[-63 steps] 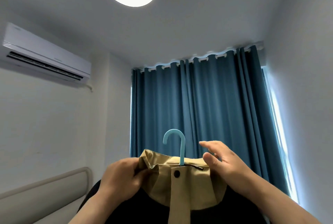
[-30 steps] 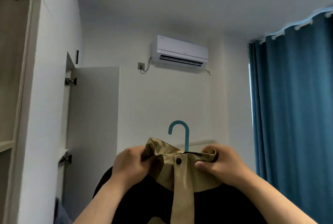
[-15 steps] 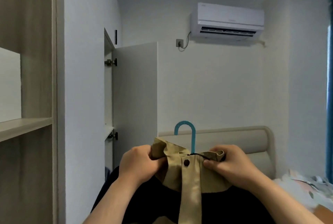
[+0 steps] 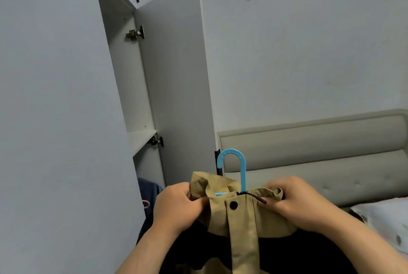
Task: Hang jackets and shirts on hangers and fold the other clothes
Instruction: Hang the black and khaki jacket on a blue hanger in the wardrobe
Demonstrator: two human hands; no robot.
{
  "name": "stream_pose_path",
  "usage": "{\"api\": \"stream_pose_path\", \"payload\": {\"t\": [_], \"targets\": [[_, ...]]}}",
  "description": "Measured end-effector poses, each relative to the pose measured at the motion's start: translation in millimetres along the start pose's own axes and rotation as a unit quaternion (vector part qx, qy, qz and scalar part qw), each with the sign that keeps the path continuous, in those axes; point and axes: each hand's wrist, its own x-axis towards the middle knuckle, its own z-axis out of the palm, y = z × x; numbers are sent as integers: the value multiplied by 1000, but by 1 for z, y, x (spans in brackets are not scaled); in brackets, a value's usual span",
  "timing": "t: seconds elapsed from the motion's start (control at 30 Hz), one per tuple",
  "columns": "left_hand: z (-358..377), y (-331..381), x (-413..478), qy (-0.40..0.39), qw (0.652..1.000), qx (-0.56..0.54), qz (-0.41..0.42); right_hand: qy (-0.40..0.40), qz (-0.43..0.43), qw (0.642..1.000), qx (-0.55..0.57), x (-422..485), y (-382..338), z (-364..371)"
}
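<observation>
Left hand [image 4: 176, 205] grips tan collar of jacket [image 4: 240, 218], left side; right hand [image 4: 293, 203] pinches collar, right side. Jacket held up between hands, on blue hanger [image 4: 237, 169], hook upright above collar. Beyond, left: wardrobe [image 4: 141, 141], door [image 4: 176, 75] open, dark garment [image 4: 148, 194] inside at lower edge. Beyond, right: bed headboard [image 4: 320, 148] against wall. No legible writing.

Your left hand [image 4: 178, 205] and right hand [image 4: 293, 203] each grip the collar of a tan-and-black jacket [image 4: 240, 214] on a blue hanger [image 4: 239, 167]; an open wardrobe door [image 4: 176, 75] stands beyond, a bed headboard [image 4: 320, 148] far right.
</observation>
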Motion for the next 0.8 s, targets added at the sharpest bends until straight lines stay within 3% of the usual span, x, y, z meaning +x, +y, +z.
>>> {"api": "stream_pose_path", "payload": {"t": [0.17,0.4,0.57,0.8], "targets": [[15,-33,28,-33,999,-2,-42,-12,10,1000,1,35,5,29],[4,-66,59,-67,996,-39,-47,32,22,999,-18,61,-18,53],[10,-81,76,12,998,53,-16,66,25,997,-40,88,-31,66],[30,-117,100,67,996,-1,-63,47,11,997,-55,135,-29,93]]}}
